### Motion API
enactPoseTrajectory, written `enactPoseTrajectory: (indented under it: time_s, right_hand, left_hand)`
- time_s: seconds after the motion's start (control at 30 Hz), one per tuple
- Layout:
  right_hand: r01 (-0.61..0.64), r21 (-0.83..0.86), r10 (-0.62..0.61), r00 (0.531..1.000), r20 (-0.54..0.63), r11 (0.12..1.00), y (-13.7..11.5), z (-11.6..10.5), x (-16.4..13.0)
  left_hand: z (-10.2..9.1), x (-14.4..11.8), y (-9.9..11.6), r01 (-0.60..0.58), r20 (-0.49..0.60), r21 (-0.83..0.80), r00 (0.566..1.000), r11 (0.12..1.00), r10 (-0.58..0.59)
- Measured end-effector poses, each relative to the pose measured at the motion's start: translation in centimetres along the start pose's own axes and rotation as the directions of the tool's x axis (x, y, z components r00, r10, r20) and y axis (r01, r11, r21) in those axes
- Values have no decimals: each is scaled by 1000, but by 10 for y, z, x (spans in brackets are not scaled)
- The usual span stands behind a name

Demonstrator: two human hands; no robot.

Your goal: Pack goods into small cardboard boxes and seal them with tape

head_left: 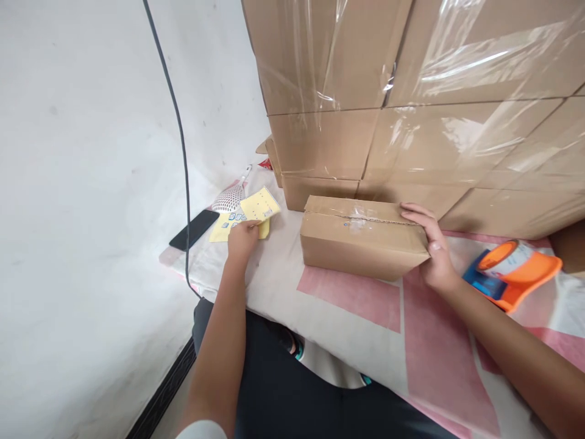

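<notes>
My left hand pinches a small yellow printed sheet by its lower edge. Just under that lies another yellow sheet with blue pictures on it, partly covered by my fingers. A closed cardboard box sits in front of me, with a piece of clear tape across its top seam. Around the right end of this box my right hand is wrapped, fingers on top and the palm against the end face.
Large plastic-wrapped cartons are stacked behind the box. At left are a black phone, a white slotted ladle and a hanging cable. An orange tape dispenser stands at right on the pink-and-white cloth.
</notes>
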State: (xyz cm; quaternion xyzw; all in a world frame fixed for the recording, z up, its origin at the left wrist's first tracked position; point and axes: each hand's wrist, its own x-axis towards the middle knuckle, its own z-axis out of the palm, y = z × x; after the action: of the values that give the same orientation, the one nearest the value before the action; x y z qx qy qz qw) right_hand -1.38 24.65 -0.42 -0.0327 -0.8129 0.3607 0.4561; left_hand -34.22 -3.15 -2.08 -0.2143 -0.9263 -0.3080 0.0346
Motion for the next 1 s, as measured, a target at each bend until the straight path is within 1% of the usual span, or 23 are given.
enactPoseTrajectory:
  time_s: [0.07, 0.13, 0.17, 0.2, 0.23, 0.3, 0.33, 0.37, 0.4, 0.43, 0.5, 0.53, 0.57, 0.6, 0.67, 0.7, 0.73, 0.77, 0.83, 0.87, 0.93, 0.97, 1.0]
  right_hand:
    - [-22, -7, 22, 1000, 15, 1000, -1, -2, 1]
    - [-39, -17, 40, 998, 42, 999, -2, -5, 2]
    - [-40, -24, 41, 998, 57, 999, -2, -7, 4]
    - [-34, -31, 37, 997, 74, 999, -3, -8, 5]
    - [-27, -38, 30, 995, 96, 999, -5, -9, 7]
    - [-6, -47, 12, 990, 141, 999, -10, -12, 12]
    - [1, -53, 8, 986, 165, 999, -14, -14, 14]
    - [4, -72, 10, 980, 199, 997, -19, -17, 16]
    - [9, -109, 17, 972, 236, 994, -24, -23, 17]
    - [17, -165, 28, 964, 264, 986, -29, -32, 16]
    - [16, -319, 61, 971, 230, 948, -35, -60, 10]
    - [-13, -402, 75, 987, 140, 916, -35, -78, 3]
    - [-75, -479, 85, 996, -2, 875, -33, -100, -7]
    - [-185, -537, 106, 979, -175, 823, -30, -122, -18]
    - [-451, -568, 189, 868, -460, 688, -20, -165, -45]
    - [-563, -543, 266, 805, -530, 622, -14, -183, -59]
    - [-649, -494, 369, 748, -551, 579, -9, -195, -71]
    - [-705, -426, 486, 704, -517, 567, -5, -202, -81]
    - [-742, -275, 647, 669, -364, 612, 1, -201, -94]
    - [-740, -205, 678, 671, -299, 641, 2, -194, -97]
    - [-706, -119, 677, 705, -209, 698, 1, -175, -97]
    - [-688, -105, 668, 723, -177, 718, 0, -165, -95]
    - [-673, -99, 656, 738, -157, 733, -2, -157, -94]
  left_hand:
    - [1, -5, 5, -20, 12, 3, 1000, 1000, 20]
    - [0, -17, 20, -77, -43, -12, 996, 997, 77]
    - [-1, -25, 30, -162, -91, -53, 983, 985, 157]
    - [-2, -35, 42, -294, -140, -108, 950, 950, 278]
    - [-4, -47, 55, -452, -184, -157, 887, 878, 424]
    - [-6, -70, 82, -722, -225, -194, 692, 664, 686]
    - [-6, -81, 94, -792, -210, -177, 611, 585, 763]
    - [-6, -90, 104, -822, -174, -146, 569, 550, 804]
    - [-7, -98, 112, -829, -141, -113, 560, 548, 817]
    - [-8, -104, 118, -822, -122, -91, 569, 562, 813]
    - [-10, -110, 127, -796, -111, -90, 605, 598, 789]
    - [-10, -112, 131, -780, -114, -102, 625, 617, 772]
    - [-11, -113, 135, -765, -118, -119, 644, 633, 756]
    - [-10, -114, 139, -751, -127, -139, 659, 645, 741]
    - [-7, -114, 147, -734, -144, -175, 678, 656, 721]
    - [-4, -114, 151, -732, -152, -185, 680, 656, 717]
    - [-1, -113, 154, -733, -156, -186, 679, 654, 717]
    - [1, -111, 156, -735, -158, -176, 678, 655, 718]
    - [4, -107, 158, -747, -149, -115, 665, 655, 732]
    - [4, -105, 158, -753, -145, -70, 657, 654, 740]
    - [1, -104, 159, -761, -129, 36, 639, 648, 758]
    - [0, -107, 161, -764, -150, 88, 624, 639, 767]
    - [0, -113, 164, -774, -212, 126, 591, 621, 778]
